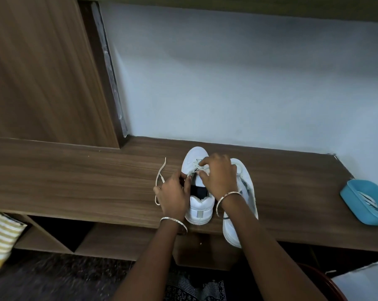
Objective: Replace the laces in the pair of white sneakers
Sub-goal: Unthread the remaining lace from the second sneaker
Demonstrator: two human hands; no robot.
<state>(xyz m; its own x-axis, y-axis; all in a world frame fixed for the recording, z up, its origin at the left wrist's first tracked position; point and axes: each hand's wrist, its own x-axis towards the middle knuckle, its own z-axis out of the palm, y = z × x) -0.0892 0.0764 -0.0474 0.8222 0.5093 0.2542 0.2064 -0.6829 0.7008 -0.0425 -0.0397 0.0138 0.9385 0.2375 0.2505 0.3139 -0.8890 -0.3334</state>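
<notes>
Views: one, head.
Mount: wide-angle camera worn on the person's head.
Facing: forward and down, onto a wooden shelf top (75, 177) set against a pale wall (227, 72).
Nearness: close; both forearms enter from the bottom edge.
Centre of frame, low: left hand (175, 192) and right hand (218, 174) on the upright sneaker (200, 209), lace (160, 170) trailing left.
Margins: wooden panel (42, 72) upper left; blue container (366, 203) cut by the right edge; striped cloth (1, 235) at the left edge.
Lens: straight lines bow toward the corners.
</notes>
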